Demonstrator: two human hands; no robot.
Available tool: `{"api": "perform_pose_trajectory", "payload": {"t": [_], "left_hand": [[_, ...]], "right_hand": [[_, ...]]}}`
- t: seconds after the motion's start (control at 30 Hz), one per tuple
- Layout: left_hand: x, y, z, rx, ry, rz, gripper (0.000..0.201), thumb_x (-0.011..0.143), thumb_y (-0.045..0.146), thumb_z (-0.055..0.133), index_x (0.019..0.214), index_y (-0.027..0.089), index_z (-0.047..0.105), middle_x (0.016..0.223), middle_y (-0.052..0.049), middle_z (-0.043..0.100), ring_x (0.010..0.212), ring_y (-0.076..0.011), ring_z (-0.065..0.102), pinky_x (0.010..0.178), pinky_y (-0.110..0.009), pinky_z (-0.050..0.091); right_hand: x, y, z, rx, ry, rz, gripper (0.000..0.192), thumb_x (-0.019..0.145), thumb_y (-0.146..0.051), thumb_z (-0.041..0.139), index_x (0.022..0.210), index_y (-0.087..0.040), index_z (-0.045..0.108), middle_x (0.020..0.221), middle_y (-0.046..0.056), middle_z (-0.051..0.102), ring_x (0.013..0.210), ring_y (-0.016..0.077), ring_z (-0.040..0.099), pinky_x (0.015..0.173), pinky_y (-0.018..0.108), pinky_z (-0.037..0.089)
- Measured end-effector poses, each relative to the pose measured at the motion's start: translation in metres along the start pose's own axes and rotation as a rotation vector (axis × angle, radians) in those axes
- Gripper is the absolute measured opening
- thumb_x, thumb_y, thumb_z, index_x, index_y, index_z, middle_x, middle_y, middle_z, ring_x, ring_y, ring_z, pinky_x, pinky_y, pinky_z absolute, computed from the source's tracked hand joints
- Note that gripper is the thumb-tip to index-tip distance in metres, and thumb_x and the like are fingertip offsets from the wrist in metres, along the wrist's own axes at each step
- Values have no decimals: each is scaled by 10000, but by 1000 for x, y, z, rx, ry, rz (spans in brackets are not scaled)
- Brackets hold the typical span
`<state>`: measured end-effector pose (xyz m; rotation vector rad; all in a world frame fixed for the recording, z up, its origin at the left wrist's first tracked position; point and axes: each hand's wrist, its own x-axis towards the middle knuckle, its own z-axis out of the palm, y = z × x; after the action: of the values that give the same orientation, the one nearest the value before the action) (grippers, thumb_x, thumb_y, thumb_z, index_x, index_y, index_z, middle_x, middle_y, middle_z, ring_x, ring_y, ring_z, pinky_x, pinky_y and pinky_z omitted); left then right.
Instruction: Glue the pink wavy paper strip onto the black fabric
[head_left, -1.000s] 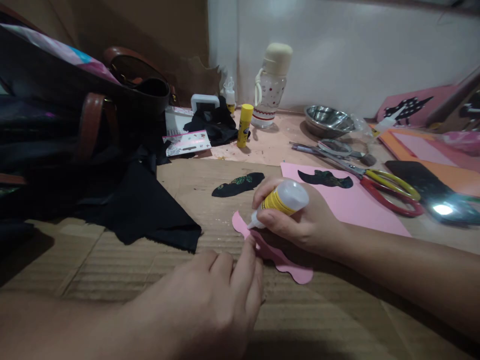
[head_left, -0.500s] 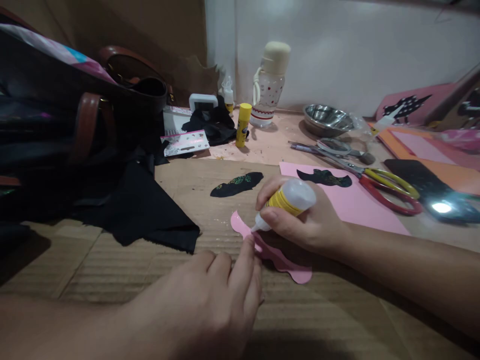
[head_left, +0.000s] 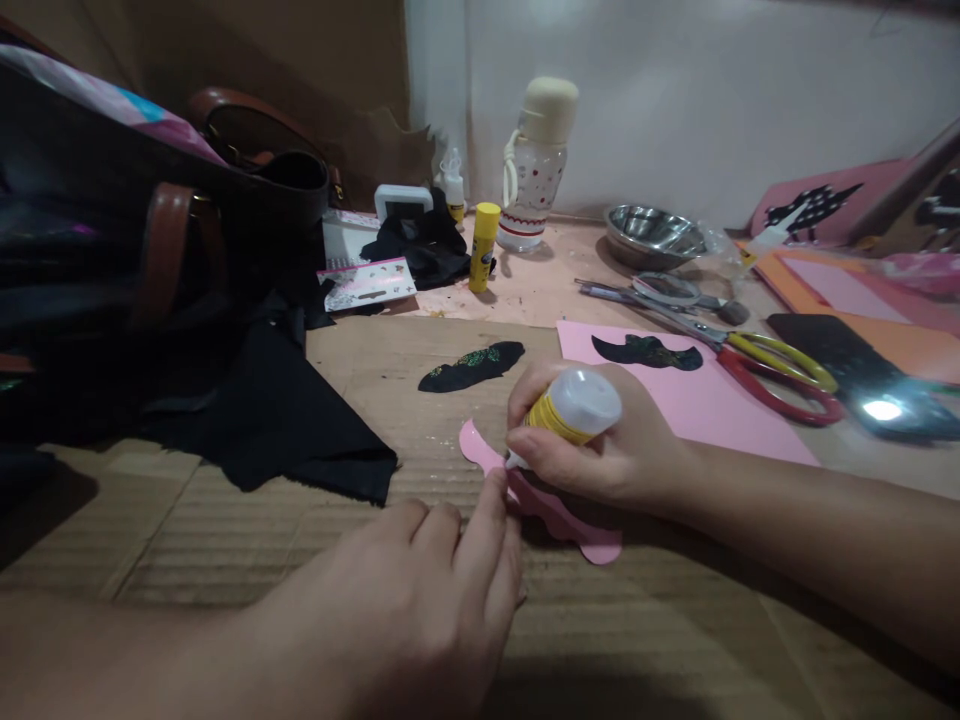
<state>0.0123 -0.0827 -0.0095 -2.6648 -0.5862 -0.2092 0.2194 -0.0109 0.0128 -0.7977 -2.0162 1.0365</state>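
Note:
My right hand [head_left: 600, 440] is closed around a glue bottle [head_left: 574, 405] with a yellow label, tilted so its nozzle points down at a wavy pink paper cutout [head_left: 574, 525]. The nozzle tip meets the paper or hovers just above it; I cannot tell which. A wet shine shows on the cutout's upper left end. My left hand [head_left: 427, 590] holds the cutout down on the cardboard, its index fingertip beside the nozzle and its other fingers curled in. Behind the cutout lies a black fabric piece [head_left: 471, 367] with green and gold glitter.
On pink paper [head_left: 750, 425] rests another black glittered piece [head_left: 649, 352]. Scissors [head_left: 780, 375], a phone [head_left: 862, 375] and a steel bowl [head_left: 652, 240] are to the right. A glue stick [head_left: 484, 248] and a bottle [head_left: 534, 165] stand behind. Black cloth [head_left: 285, 420] and a bag [head_left: 90, 220] fill the left.
The glue bottle has tipped more upright and shifted slightly left and down, its nozzle closer to the left index fingertip. The left hand keeps its place on the cutout.

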Motion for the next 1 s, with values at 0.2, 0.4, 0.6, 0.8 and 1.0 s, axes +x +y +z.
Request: {"api": "perform_pose_trajectory", "payload": {"t": [0.2,0.4,0.6,0.8,1.0], "left_hand": [[3,-2,-9,-26,-56,5,358,933,138,507,1224,70,704,1122,-196,780,631,-241,729,534,-350,566],[1,-2,-8,-26,-36,20,389,926,104,442,1191,88,726,1020,-148,806,641,-252,748,522,-345,584],[5,-3,-9,-22,-42,12,391,910,91,462,1210,66,711,1036,-167,800,626,-241,737,532,-339,580],[2,-3,-9,-29,-34,9,380,920,102,483,1236,52,689,1052,-178,794,633,-239,731,529,-339,557],[1,-2,-3,-22,-17,2,397,913,114,474,1241,55,690,1083,-189,789,618,-245,727,515,-345,548]], "right_hand": [[0,4,2,48,14,32,234,839,-375,753,833,-188,612,735,22,699,641,156,655,601,251,508],[0,4,3,31,8,60,253,832,-396,756,838,-195,602,721,12,693,624,147,639,584,245,494],[1,1,0,1,20,0,197,859,-308,700,743,-197,586,644,-22,649,562,109,590,526,216,438],[-1,-1,-2,-10,32,5,199,852,-300,702,729,-197,585,621,-30,632,541,105,564,493,211,417],[-1,1,-1,8,36,31,213,861,-361,714,780,-197,604,689,-3,690,597,130,604,543,236,447]]}}
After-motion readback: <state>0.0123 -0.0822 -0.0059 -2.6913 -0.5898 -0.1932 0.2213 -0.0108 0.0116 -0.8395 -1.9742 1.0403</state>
